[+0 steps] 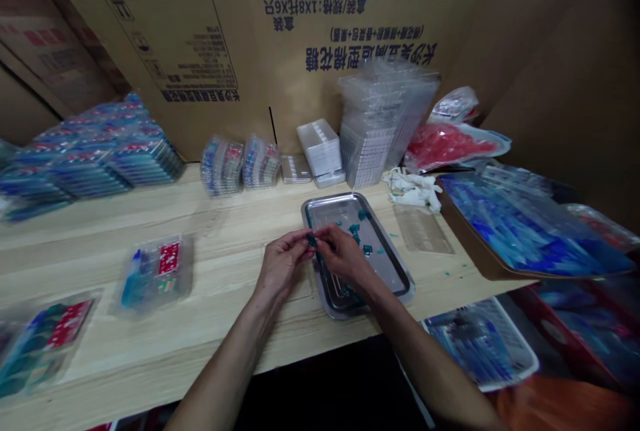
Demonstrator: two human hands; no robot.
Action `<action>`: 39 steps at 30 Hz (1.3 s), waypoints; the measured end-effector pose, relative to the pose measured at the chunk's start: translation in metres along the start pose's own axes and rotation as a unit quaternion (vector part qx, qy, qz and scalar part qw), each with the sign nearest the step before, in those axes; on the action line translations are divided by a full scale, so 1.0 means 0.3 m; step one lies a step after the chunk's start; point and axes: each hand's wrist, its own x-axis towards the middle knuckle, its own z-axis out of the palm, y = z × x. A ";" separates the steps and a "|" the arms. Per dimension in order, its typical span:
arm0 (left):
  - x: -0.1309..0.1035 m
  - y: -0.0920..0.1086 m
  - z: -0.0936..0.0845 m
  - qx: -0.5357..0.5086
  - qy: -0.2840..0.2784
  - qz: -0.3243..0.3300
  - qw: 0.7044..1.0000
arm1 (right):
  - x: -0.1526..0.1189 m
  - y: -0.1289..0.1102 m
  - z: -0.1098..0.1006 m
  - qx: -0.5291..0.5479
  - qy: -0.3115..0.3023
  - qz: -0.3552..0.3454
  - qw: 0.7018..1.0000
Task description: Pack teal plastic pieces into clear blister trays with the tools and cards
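Both hands meet over the left edge of a metal tray [395, 275]. Between their fingertips is a small dark teal piece [311, 240]. My left hand [283, 263] pinches it from the left, and my right hand [345, 256] pinches it from the right. Several teal pieces [355, 229] lie scattered in the tray, some partly hidden beneath my right hand. A clear plastic case [302, 284] lies on the table under and beside my left hand, its outline faint.
Filled clear packs [155, 271] lie on the left of the table [220, 324], with stacks of packs [100, 157] behind. Clear trays [367, 144] stand at the back. On the right are a white cloth [413, 187], a box of blue items [520, 224] and a lower basket [525, 357].
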 end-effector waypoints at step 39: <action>-0.018 -0.068 -0.058 0.398 0.048 0.194 0.895 | -0.046 -0.006 0.061 -0.132 -0.014 -0.006 0.991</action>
